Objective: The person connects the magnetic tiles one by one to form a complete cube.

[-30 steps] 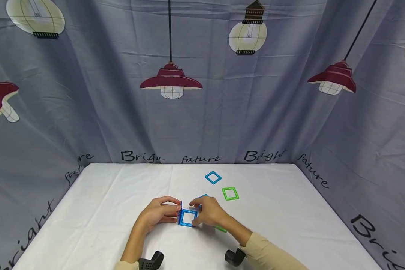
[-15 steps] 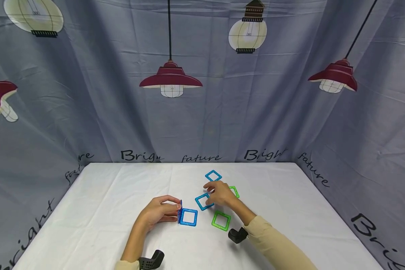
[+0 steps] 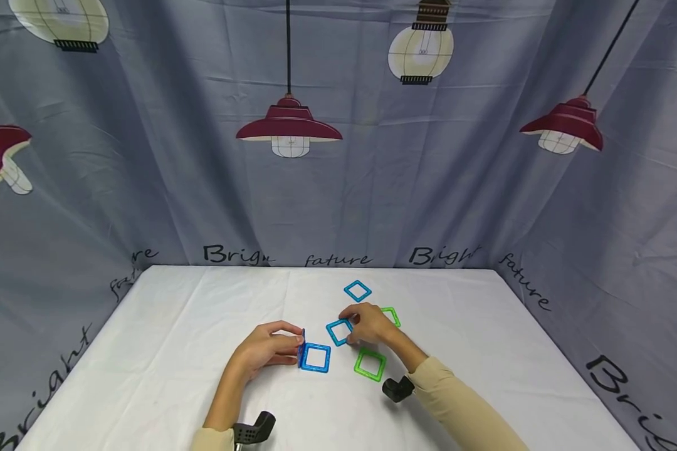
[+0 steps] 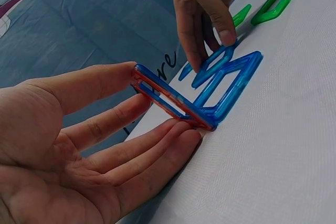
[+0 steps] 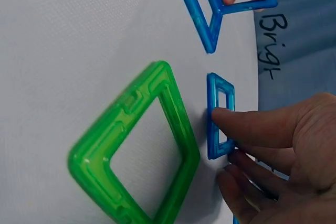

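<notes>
My left hand holds a square blue magnetic tile upright, fingertips at its top corner and lower edge. Joined to its foot, a second blue tile lies flat on the white cloth. To the right, my right hand pinches another blue tile, thumb on the near edge and fingers on the far side. That tile looks slightly tilted in the right wrist view and stands apart from the joined pair. Nearer me, a green tile lies flat below my right hand.
Farther back lies a blue tile. Beside it, a green tile is partly covered by my right hand. The white-covered table ends at a grey printed curtain.
My right hand has left the flat tile of the joined pair, moved right and back, and taken hold of the separate blue tile. The left hand stays put.
</notes>
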`<state>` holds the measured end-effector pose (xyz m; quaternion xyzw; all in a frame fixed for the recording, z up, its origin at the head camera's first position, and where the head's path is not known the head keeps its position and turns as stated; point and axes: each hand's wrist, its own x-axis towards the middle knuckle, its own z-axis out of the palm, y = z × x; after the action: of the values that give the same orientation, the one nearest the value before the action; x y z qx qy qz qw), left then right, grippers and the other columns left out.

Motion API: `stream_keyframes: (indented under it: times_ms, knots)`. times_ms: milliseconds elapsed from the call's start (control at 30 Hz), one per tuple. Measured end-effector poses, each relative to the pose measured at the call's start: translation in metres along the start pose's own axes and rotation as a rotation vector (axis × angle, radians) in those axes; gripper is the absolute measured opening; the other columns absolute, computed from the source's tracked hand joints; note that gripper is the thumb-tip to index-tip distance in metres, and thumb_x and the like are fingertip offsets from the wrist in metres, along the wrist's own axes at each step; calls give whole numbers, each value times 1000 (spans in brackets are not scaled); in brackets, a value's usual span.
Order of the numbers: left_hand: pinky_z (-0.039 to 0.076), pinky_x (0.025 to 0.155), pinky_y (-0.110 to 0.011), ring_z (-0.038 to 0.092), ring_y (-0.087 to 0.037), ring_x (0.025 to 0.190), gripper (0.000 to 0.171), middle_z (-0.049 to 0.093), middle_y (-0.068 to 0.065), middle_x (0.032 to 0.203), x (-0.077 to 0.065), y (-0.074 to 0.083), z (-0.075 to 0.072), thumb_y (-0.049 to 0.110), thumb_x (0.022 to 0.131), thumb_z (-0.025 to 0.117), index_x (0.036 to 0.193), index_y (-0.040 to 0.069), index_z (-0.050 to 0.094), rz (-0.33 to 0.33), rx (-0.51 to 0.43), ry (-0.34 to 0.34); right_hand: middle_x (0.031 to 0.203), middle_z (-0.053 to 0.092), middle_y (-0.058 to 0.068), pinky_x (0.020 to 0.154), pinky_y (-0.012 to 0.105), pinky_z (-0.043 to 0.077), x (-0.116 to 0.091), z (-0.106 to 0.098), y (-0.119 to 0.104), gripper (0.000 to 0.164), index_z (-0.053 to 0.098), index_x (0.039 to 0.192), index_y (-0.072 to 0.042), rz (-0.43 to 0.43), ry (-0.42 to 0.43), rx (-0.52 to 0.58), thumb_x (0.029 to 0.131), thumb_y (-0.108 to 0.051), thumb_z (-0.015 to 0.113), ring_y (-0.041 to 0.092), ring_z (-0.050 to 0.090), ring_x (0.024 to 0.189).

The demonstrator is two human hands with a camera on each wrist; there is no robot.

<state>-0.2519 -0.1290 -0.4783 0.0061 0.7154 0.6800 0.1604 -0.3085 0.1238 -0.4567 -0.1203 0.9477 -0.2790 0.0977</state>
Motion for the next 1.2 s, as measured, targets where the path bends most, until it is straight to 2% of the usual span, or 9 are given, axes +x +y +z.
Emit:
stream_keyframes:
  times_ms: [133, 400, 733, 1200]
  knots:
    - [64, 78, -40, 72, -23, 87, 38, 74, -15, 101, 0, 0, 1, 20, 91, 76, 121, -2, 67, -2, 1, 16, 108, 69, 5, 92, 43, 52, 1, 4, 2, 48, 74, 118, -12, -18, 36, 13, 73, -8, 90, 21, 58, 98]
    - [63, 80, -41, 72, -22, 87, 40, 74, -13, 101, 1, -3, 2, 21, 92, 76, 123, -3, 66, 0, -11, -7, 100, 68, 4, 86, 37, 50, 2, 13, 0, 45, 74, 112, -8, -24, 76, 50, 71, -14, 92, 19, 54, 89]
    - [63, 79, -40, 73, -22, 89, 39, 74, -15, 104, 1, -1, -1, 21, 91, 77, 121, -2, 66, 0, -11, -4, 83, 61, 2, 66, 26, 41, 9, 20, -14, 40, 67, 96, -8, 22, 99, 121, 67, -16, 94, 17, 52, 75]
    - [63, 80, -40, 72, -22, 89, 40, 73, -15, 105, 0, -1, -1, 20, 93, 74, 124, -3, 65, -1, -4, -11, 79, 61, 2, 63, 25, 40, 15, 29, -20, 40, 63, 86, -9, 74, 125, 171, 64, -16, 96, 17, 52, 73]
